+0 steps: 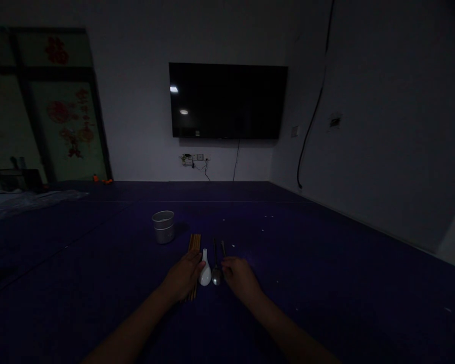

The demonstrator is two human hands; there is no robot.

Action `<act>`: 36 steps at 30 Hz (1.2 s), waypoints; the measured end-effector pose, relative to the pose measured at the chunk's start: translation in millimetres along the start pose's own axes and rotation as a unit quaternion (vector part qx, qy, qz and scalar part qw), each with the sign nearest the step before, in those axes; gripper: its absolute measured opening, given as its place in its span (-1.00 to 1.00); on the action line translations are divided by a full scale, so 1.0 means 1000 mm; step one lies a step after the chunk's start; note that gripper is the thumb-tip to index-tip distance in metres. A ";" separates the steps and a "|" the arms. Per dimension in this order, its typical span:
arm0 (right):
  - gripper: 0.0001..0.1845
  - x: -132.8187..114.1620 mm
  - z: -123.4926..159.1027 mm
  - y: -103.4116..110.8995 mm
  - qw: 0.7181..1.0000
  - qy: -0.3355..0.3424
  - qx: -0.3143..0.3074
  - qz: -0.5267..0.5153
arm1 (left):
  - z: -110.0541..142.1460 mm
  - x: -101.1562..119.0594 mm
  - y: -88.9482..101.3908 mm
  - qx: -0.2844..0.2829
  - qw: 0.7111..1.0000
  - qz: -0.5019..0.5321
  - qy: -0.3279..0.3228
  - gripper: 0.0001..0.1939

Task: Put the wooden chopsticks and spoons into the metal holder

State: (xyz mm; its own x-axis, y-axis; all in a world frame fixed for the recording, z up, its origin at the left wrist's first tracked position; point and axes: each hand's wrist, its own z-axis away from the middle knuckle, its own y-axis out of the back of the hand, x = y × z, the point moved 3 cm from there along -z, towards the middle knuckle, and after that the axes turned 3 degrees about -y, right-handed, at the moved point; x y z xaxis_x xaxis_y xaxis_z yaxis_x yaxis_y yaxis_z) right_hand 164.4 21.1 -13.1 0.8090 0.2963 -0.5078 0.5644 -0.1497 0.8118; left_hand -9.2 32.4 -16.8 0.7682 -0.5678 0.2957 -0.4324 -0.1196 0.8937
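On a dark blue mat lie a bundle of wooden chopsticks (194, 242), a white ceramic spoon (205, 270), a metal spoon (216, 268) and another slim metal utensil (223, 248), side by side. My left hand (184, 277) rests flat on the near end of the chopsticks, fingers stretched, beside the white spoon. My right hand (239, 275) lies over the near end of the slim utensil, fingers curled down; what they hold, if anything, is hidden. A small metal cup (163, 226) stands upright beyond the chopsticks, to the left.
The blue mat (326, 283) covers the floor up to white walls. A black television (227, 100) hangs on the far wall above a socket with cables (197, 159). Clutter and plastic sheeting (26, 197) lie at the far left by a decorated glass door.
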 end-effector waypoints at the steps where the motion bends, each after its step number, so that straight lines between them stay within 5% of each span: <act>1: -0.68 -0.001 0.000 0.000 1.000 0.002 0.002 -0.002 | 0.000 0.000 0.000 -0.001 1.000 -0.001 0.002 -0.44; 36: -0.69 -0.004 0.003 0.003 1.000 -0.017 0.002 0.007 | -0.003 0.000 0.008 -0.001 1.000 0.017 0.013 -0.45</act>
State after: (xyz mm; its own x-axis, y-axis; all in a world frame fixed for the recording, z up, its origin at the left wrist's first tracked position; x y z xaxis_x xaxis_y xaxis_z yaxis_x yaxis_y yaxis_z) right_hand 163.7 16.9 -9.3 0.8218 0.2623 -0.5059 0.5535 -0.1566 0.8180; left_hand -11.3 34.0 -9.0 0.7651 -0.5505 0.3339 -0.4571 -0.0991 0.8839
